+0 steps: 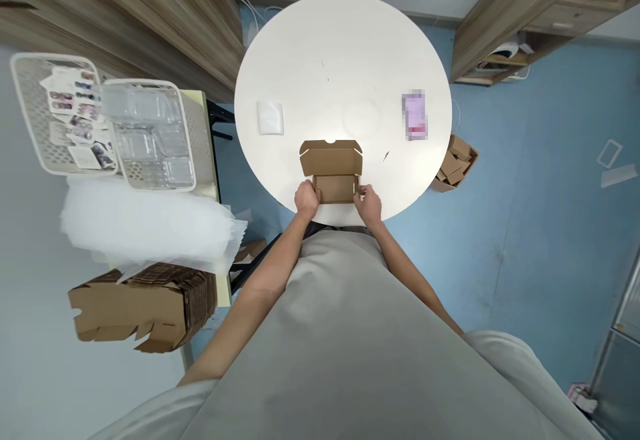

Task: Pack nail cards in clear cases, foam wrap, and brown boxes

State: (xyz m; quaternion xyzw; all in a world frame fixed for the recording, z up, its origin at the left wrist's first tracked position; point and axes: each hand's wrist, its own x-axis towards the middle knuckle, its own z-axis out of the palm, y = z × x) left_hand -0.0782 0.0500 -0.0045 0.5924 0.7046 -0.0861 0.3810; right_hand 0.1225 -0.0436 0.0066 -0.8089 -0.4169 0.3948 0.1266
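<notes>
A small brown cardboard mailer box (334, 170) lies at the near edge of the round white table (345, 60), its lid flap standing open toward the far side. My left hand (307, 199) grips the box's left side wall with fingers curled. My right hand (369, 201) pinches the right side wall in the same way. A small white packet (270, 118) lies on the table to the far left of the box. A purple item (415, 115), blurred, lies to the far right.
On a side table at left stand two white baskets, one (50, 117) with printed cards, one (150, 133) with clear plastic cases. Below them lie white foam sheets (145, 223) and a stack of flat cardboard blanks (145, 307). A carton of cardboard pieces (456, 163) sits on the blue floor.
</notes>
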